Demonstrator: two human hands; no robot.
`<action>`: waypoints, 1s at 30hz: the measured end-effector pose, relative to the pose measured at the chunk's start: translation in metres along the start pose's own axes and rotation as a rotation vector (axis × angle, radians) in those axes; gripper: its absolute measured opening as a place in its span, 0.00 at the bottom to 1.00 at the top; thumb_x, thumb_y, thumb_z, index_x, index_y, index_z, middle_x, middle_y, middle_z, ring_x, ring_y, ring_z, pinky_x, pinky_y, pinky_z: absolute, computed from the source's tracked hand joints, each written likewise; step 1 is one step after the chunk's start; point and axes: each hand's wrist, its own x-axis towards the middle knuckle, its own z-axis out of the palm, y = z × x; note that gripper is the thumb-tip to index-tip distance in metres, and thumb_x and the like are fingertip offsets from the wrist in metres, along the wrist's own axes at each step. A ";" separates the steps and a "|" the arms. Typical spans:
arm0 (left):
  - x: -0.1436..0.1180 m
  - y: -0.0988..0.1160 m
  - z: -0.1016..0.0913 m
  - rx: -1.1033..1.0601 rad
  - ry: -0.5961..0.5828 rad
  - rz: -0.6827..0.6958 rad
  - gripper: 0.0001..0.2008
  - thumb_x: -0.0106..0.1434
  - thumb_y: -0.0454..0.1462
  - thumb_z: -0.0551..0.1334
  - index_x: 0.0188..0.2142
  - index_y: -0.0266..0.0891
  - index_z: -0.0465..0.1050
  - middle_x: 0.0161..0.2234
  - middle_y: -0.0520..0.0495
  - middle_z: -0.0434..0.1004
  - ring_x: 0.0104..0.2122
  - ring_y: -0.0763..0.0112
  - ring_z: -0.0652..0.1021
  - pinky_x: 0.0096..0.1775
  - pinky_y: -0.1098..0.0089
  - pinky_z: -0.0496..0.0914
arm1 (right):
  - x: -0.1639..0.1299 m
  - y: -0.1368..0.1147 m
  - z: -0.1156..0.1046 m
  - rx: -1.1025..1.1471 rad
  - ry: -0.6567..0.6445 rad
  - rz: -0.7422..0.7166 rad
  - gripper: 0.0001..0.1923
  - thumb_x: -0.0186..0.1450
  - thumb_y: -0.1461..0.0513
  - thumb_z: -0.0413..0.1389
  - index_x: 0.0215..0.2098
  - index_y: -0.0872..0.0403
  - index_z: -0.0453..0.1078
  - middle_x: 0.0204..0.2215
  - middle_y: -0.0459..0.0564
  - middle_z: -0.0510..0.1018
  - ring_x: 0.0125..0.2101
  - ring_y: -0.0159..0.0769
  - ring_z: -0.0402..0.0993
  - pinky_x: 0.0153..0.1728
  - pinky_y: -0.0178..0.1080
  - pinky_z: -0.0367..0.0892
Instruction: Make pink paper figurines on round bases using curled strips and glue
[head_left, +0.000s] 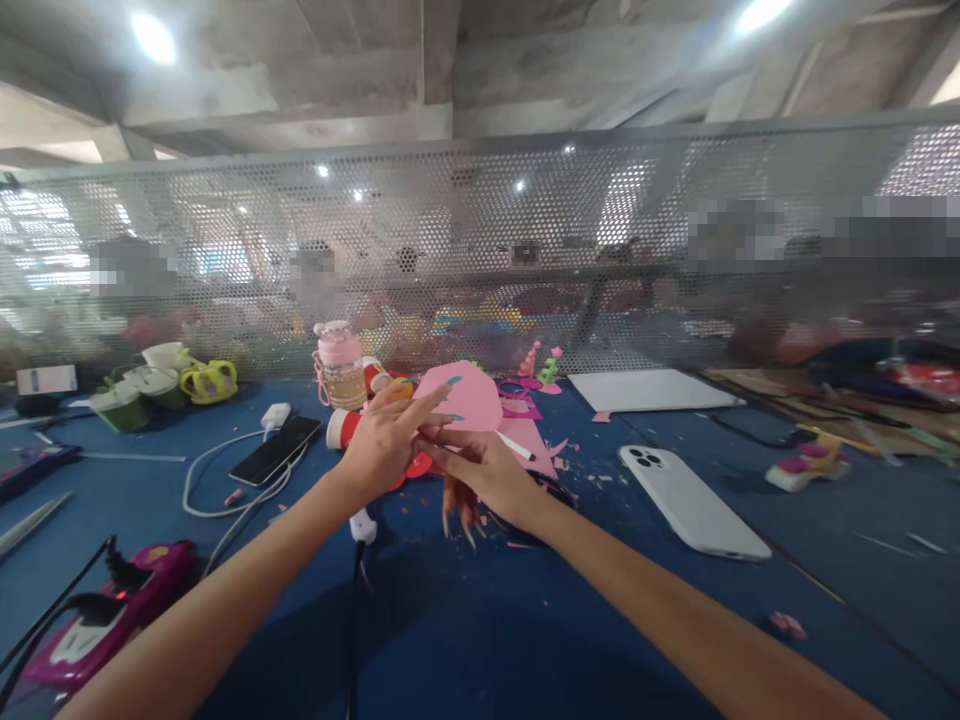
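Observation:
My left hand point(386, 440) is over the middle of the table, its fingers stretched out and apart, with long teal nails. My right hand point(487, 470) meets it there. The right thumb and fingers are drawn together against the left fingers; whatever may be between them is hidden. Brownish pointed prongs point(461, 505) hang under the right hand; I cannot tell what they are. Just behind the hands is a rounded pink sheet point(469, 393). Red round pieces point(421, 465) show beneath the fingers. A white pen point(516, 446) lies beside the right hand.
A pink-lidded bottle point(340, 362) stands behind. On the left are a black phone point(276, 450) with a white cable and a magenta power strip point(112, 615). A white phone point(690, 500) and a white board point(652, 391) lie right. A perforated screen point(465, 230) closes the back.

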 end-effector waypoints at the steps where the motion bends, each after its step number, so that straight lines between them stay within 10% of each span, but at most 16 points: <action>1: 0.001 0.001 -0.001 -0.014 0.017 -0.009 0.23 0.57 0.27 0.54 0.52 0.39 0.57 0.33 0.50 0.79 0.39 0.71 0.76 0.48 0.58 0.65 | 0.000 0.001 0.000 -0.036 0.026 -0.028 0.24 0.57 0.53 0.54 0.49 0.55 0.66 0.10 0.42 0.71 0.07 0.25 0.63 0.06 0.25 0.57; 7: 0.009 0.011 -0.005 -0.137 0.020 -0.080 0.21 0.54 0.26 0.53 0.48 0.38 0.61 0.31 0.50 0.78 0.36 0.71 0.76 0.43 0.61 0.69 | -0.001 0.001 -0.008 -0.263 0.080 -0.194 0.17 0.60 0.53 0.50 0.42 0.52 0.73 0.09 0.42 0.69 0.08 0.26 0.62 0.08 0.29 0.58; 14: 0.017 0.006 -0.028 -0.710 -0.431 -0.399 0.38 0.46 0.30 0.64 0.55 0.36 0.50 0.50 0.34 0.66 0.42 0.67 0.74 0.40 0.66 0.71 | -0.004 -0.005 -0.027 -1.038 -0.017 -0.623 0.17 0.61 0.66 0.45 0.41 0.51 0.73 0.15 0.47 0.73 0.16 0.30 0.66 0.19 0.34 0.61; 17: 0.017 -0.005 -0.035 -0.909 -0.723 -0.434 0.27 0.50 0.31 0.62 0.51 0.37 0.60 0.46 0.38 0.71 0.41 0.68 0.75 0.37 0.67 0.72 | -0.006 -0.007 -0.027 -1.334 -0.097 -0.749 0.16 0.60 0.67 0.46 0.40 0.52 0.73 0.17 0.49 0.72 0.19 0.31 0.65 0.20 0.34 0.57; 23: 0.013 -0.012 -0.031 -1.001 -0.937 -0.435 0.13 0.59 0.35 0.55 0.45 0.39 0.67 0.34 0.45 0.78 0.30 0.73 0.77 0.31 0.71 0.71 | -0.011 -0.005 -0.014 -1.321 -0.187 -0.762 0.18 0.64 0.61 0.43 0.29 0.51 0.75 0.16 0.51 0.70 0.19 0.32 0.62 0.24 0.40 0.60; 27: 0.005 -0.011 -0.020 -0.921 -0.922 -0.503 0.24 0.67 0.38 0.36 0.41 0.36 0.69 0.27 0.44 0.79 0.24 0.76 0.76 0.27 0.74 0.69 | -0.015 -0.008 -0.006 -1.297 -0.276 -0.744 0.19 0.65 0.60 0.42 0.27 0.49 0.74 0.16 0.50 0.70 0.19 0.32 0.61 0.25 0.42 0.61; 30: 0.003 -0.005 -0.015 -0.941 -1.018 -0.608 0.22 0.66 0.40 0.40 0.33 0.36 0.71 0.22 0.46 0.77 0.22 0.75 0.76 0.28 0.73 0.69 | -0.017 -0.011 -0.003 -1.429 -0.316 -0.802 0.22 0.66 0.60 0.40 0.25 0.51 0.73 0.15 0.49 0.69 0.18 0.31 0.61 0.25 0.41 0.61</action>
